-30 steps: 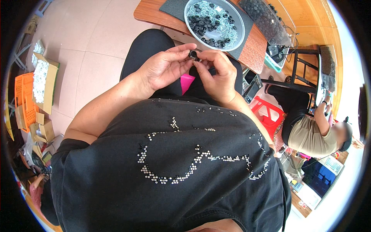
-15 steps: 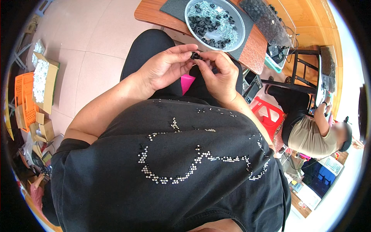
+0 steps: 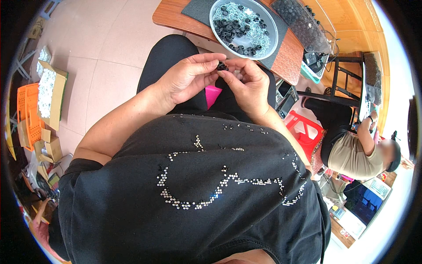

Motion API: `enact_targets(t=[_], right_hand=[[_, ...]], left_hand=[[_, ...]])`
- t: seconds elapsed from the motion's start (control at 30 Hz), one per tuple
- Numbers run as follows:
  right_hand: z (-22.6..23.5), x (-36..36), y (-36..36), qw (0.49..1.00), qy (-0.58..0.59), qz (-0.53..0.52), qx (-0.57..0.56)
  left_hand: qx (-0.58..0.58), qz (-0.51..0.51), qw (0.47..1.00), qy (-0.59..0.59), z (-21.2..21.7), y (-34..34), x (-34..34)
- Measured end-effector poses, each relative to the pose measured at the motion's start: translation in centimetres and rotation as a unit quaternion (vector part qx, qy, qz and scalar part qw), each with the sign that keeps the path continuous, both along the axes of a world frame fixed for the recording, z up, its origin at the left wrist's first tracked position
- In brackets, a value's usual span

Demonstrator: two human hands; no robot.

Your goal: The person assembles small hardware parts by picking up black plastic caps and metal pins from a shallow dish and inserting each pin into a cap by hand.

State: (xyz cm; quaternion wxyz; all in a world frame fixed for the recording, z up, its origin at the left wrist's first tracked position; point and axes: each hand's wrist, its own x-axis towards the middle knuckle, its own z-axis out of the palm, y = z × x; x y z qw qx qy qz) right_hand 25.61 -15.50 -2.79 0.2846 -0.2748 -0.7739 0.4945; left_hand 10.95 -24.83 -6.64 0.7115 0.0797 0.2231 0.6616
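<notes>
Above my lap, both hands meet at one small black plastic part [image 3: 222, 66], round and knob-like. My left hand [image 3: 190, 78] pinches it from the left between thumb and fingers. From the other side my right hand [image 3: 249, 86] grips it with thumb and forefinger; the remaining fingers are curled, and whether they hold anything is hidden. Just beyond my hands, on the table, sits a clear round basin [image 3: 276, 44] with many silvery screws [image 3: 246, 11] and black plastic parts [image 3: 229, 30] like the one I hold.
The basin stands on a dark mat [image 3: 195, 9] over a wooden table [image 3: 169, 15]. A clear bin of black parts [image 3: 303, 26] is at its right. A red stool [image 3: 303, 132] and a seated person [image 3: 354, 152] are to the right; an orange crate [image 3: 27, 114] and cardboard box [image 3: 55, 99] lie left.
My right hand has shifted slightly, its fingers curling differently around the black part. My left hand stays nearly where it was, and the basin has not moved.
</notes>
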Motion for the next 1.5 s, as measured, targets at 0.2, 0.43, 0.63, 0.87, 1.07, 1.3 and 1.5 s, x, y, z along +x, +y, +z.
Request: enact_targets(t=[0.2, 0.43, 0.63, 0.87, 1.07, 1.3, 1.5], right_hand=[[0.7, 0.0, -0.1, 0.995, 0.017, 0.039, -0.09], [0.9, 0.2, 0.1, 0.977, 0.031, 0.101, -0.183], [1.5, 0.2, 0.0, 0.975, 0.035, 0.109, -0.191], [2.0, -0.1, -0.2, 0.96, 0.085, 0.143, -0.224], [1.2, 0.5, 0.1, 0.965, 0.043, 0.148, -0.213], [1.4, 0.5, -0.2, 0.967, 0.061, 0.155, -0.192], [1.1, 0.2, -0.4, 0.972, 0.077, 0.142, -0.168]], left_hand=[[0.012, -0.006, 1.0, -0.005, 0.4, 0.0, 0.3], [0.035, -0.036, 0.997, -0.052, 0.7, -0.1, 0.6], [0.048, -0.062, 0.993, -0.085, 1.7, -0.5, 1.0], [0.009, -0.066, 0.993, -0.098, 2.9, -1.0, 1.1], [0.008, -0.053, 0.997, -0.057, 3.0, -1.1, 1.1], [0.016, -0.036, 0.999, -0.027, 4.1, -1.0, 0.8], [0.025, -0.022, 0.999, -0.033, 3.8, -1.2, 0.8]])
